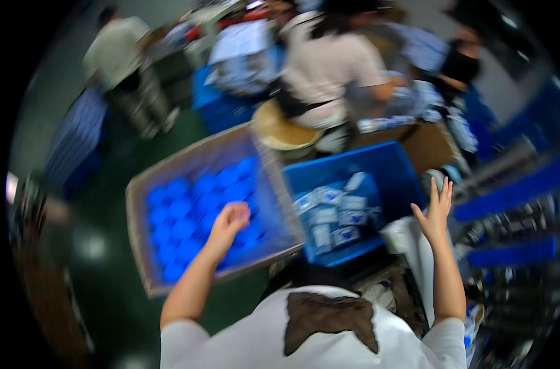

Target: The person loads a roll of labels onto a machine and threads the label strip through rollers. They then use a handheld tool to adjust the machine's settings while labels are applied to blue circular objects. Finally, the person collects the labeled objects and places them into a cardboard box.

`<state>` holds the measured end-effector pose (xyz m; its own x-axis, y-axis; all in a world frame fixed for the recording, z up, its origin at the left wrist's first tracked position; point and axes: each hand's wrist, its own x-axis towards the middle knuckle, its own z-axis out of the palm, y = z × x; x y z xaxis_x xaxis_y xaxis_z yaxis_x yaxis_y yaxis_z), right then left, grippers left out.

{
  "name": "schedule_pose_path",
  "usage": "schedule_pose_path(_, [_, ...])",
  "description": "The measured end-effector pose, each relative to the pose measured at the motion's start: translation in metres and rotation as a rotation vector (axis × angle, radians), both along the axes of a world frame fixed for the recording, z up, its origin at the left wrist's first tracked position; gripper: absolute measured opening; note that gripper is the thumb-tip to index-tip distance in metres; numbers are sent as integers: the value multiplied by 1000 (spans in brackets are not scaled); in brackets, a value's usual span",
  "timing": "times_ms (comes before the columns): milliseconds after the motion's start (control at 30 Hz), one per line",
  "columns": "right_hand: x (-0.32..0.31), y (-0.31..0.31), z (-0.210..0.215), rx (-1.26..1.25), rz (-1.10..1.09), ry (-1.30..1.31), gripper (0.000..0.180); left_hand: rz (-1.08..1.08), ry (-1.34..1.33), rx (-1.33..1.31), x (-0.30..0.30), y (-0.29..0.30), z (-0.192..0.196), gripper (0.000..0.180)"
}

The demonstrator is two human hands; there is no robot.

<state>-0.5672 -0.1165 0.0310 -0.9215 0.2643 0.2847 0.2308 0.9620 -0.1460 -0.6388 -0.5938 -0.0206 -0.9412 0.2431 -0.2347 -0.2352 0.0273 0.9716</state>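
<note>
So the whole shot is pretty motion-blurred, heads up. The left hand [229, 218] is curled into a loose fist over the cardboard box [146, 184], sitting at about 9 o'clock from the middle of the frame. That box is packed with round blue caps [187, 227], or something like them, and the hand hovers right above the ones on the box's 3 o'clock side. Can't tell whether it's actually got one pinched inside the fist or if it's even touching them, too smeared.

The right hand [435, 212] is up at roughly 3 o'clock, wide open with fingers spread and pointing toward 12, holding nothing. It's just beside the blue plastic bin [390, 169], off that bin's 3 o'clock edge and not touching it as far as I can see. Inside the bin there's a pile of small white-and-blue packets [334, 218].

The bin and the cardboard box sit side by side, edges just about meeting in the centre.

Up at 12 o'clock a person in a light shirt [332, 64] sits with their back to the camera, and another person [114, 52] stands around 10 o'clock. Dark green floor [101, 246] at 8 o'clock.
</note>
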Motion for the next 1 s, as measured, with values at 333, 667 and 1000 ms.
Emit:
schedule_pose_path(333, [-82,-382,-74,-1203,781,-1132,63,-440,203,-868,11,-213,-54,38])
schedule_pose_path(667, [-72,-504,-174,-971,416,-1856,107,-525,152,-918,19,-222,-74,30])
schedule_pose_path(1000, [-58,-521,-153,-793,329,-1704,117,-503,118,-853,17,-226,-75,27])
